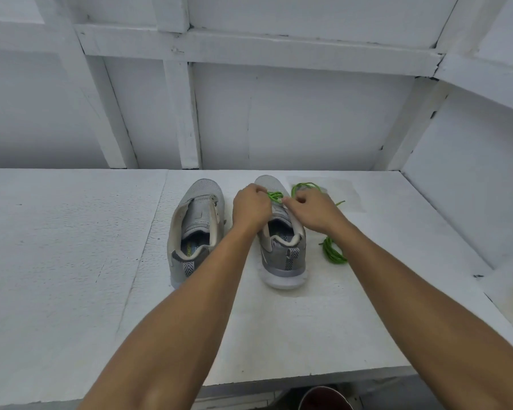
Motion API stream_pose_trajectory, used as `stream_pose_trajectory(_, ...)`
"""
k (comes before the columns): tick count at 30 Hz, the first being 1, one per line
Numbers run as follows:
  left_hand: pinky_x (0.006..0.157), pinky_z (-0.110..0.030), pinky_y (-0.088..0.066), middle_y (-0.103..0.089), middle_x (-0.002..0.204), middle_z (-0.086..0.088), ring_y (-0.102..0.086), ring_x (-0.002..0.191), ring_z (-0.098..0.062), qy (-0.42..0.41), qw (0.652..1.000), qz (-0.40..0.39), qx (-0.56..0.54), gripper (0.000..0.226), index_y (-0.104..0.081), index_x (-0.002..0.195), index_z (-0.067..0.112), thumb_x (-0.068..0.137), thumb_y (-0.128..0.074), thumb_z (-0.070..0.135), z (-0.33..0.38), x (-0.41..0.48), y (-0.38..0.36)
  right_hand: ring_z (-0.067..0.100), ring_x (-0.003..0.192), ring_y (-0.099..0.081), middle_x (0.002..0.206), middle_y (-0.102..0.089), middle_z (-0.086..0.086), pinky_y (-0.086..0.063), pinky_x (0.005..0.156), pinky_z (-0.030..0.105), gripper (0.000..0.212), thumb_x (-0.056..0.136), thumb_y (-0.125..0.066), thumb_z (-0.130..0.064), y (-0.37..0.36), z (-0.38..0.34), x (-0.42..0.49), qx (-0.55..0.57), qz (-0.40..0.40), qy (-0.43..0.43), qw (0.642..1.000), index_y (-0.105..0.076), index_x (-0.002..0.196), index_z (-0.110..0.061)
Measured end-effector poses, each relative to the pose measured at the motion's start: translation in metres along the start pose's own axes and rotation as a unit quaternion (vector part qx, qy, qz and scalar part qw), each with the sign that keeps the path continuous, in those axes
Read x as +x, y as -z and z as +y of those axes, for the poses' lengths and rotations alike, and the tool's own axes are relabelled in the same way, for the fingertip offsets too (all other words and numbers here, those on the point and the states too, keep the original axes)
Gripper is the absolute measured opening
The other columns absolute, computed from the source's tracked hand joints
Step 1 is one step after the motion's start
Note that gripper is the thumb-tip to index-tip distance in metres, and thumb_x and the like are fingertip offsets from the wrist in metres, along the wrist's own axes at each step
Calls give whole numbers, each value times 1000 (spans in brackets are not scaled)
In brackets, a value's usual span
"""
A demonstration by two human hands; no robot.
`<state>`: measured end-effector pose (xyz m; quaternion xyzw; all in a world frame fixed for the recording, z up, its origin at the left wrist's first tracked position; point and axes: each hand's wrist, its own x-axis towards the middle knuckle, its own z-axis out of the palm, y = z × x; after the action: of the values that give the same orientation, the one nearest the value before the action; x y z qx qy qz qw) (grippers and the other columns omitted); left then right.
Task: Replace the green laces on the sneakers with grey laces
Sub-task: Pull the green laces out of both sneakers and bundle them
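Note:
Two grey sneakers stand side by side on the white table point(71, 261), toes pointing away from me. The left sneaker point(197, 229) has no lace in it. The right sneaker point(282, 253) still carries a green lace point(275, 196) across its lower eyelets. My left hand point(251, 207) and my right hand point(311, 210) both pinch that lace over the shoe's tongue, fingers curled. A loose green lace point(332, 253) lies bunched on the table right of the right sneaker. More green lace point(305, 186) loops behind my right hand. No grey lace is in view.
A white framed wall point(249, 113) rises right behind the table, and a side wall point(471, 187) closes it off on the right. Below the table's near edge a dark red round object point(323, 398) shows.

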<state>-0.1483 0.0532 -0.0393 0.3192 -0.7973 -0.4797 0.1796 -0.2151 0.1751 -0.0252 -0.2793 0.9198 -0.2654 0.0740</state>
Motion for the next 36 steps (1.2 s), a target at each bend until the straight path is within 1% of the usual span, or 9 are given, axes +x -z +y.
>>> stream_pose_trajectory(3,88,-35,-51,-65,103,-4,-61,98,-24,-39,997,-46,53,30,-68,107,10,93,-42,9,14,8,2,16,62,-43,66,-51,4,-29,54,29,46,101,-40,-37,-12,6,-6,64,37,-16,997,-51,70,-5)
stream_pose_trajectory(6,78,-31,-49,-67,100,-7,-60,91,-24,-71,968,-126,204,24,-70,100,8,91,-49,12,24,19,-2,19,66,-43,65,-48,1,-29,56,31,43,103,-36,-35,-24,11,-12,146,75,-54,985,-43,66,-14)
stream_pose_trajectory(11,72,-30,-47,-64,106,-9,-56,88,-22,-132,918,-149,344,21,-65,104,7,89,-53,16,27,26,-11,21,84,-52,85,-59,3,-37,74,32,40,103,-37,-38,-39,11,-17,258,116,-121,952,-63,93,-10)
stream_pose_trajectory(16,76,-32,-45,-57,118,-14,-56,104,-29,-142,909,-135,368,24,-59,112,5,91,-50,14,27,24,-9,23,81,-52,76,-55,1,-37,73,33,41,103,-36,-38,-46,14,-14,254,131,-122,950,-53,73,-16)
stream_pose_trajectory(20,73,-29,-43,-59,116,-17,-60,104,-30,-83,938,-80,326,22,-58,111,-1,94,-46,8,28,31,7,21,76,-50,78,-56,4,-36,70,33,44,104,-36,-36,-45,14,-15,259,140,-122,948,-60,86,-4)
stream_pose_trajectory(25,53,-22,-50,-63,85,-12,-63,61,-23,2,955,-118,273,25,-46,67,9,92,-46,5,24,44,24,21,76,-52,77,-57,4,-38,70,33,44,104,-35,-36,-47,14,-14,258,139,-125,948,-57,82,-5)
stream_pose_trajectory(29,83,-36,-47,-64,109,-14,-58,104,-33,-124,939,-108,301,27,-63,101,4,89,-49,24,40,41,4,20,74,-50,72,-53,1,-35,68,32,42,104,-35,-34,-48,16,-13,248,144,-120,950,-49,69,-15)
stream_pose_trajectory(33,96,-44,-34,-58,113,-10,-45,114,-31,-192,838,-133,493,23,-58,105,11,91,-49,27,33,28,-16,22,79,-52,77,-56,2,-36,70,32,40,104,-34,-32,-49,17,-12,241,146,-115,953,-56,79,-10)
stream_pose_trajectory(36,96,-44,-34,-57,117,-13,-47,113,-31,-220,822,-99,516,19,-55,105,10,91,-43,13,30,27,-16,22,78,-52,75,-56,2,-37,71,33,41,103,-34,-33,-48,18,-12,242,143,-116,953,-55,76,-11)
